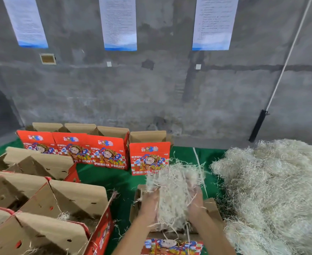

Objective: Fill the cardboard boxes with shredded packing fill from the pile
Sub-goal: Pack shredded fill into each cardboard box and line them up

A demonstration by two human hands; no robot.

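Observation:
A bundle of pale shredded fill (173, 188) is held between my two hands over an open red fruit box (211, 208) at the bottom centre. My left hand (148, 204) presses the bundle's left side and my right hand (195, 201) presses its right side; loose strands cover the fingers, which blur with motion. The big pile of fill (273, 190) lies to the right on the green mat. Open boxes (74, 197) with some fill inside stand in rows at the left.
Several red boxes (107, 153) with raised flaps line the back near the grey wall. A single red box (149, 157) stands behind the bundle. A white pole with a black grip (258, 126) leans on the wall above the pile. Green mat (114, 177) shows between boxes.

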